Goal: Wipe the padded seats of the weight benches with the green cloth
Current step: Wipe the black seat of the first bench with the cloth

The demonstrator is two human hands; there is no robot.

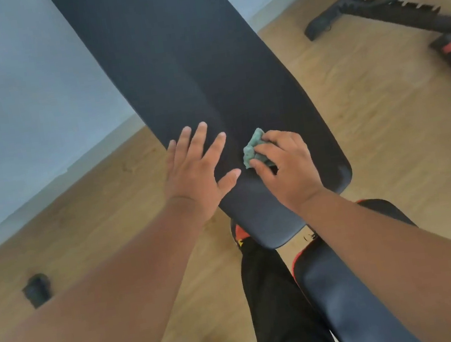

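Nearest, at the lower right, a second black pad [349,298] with red trim lies under the right forearm, and nothing shows whether it has been wiped. Above it the right hand [284,168] pinches the bunched green cloth [254,149] against the near end of the long backrest pad [188,60], while the left hand [197,163] lies spread flat on the pad just beside it, bracing. Judging by this, wiping is under way low on this pad, with the long far stretch probably left to do. A trouser leg [273,294] stands close against the bench. Farther right, another bench frame [387,9] rests on the wood floor [385,119], clear of the reach.
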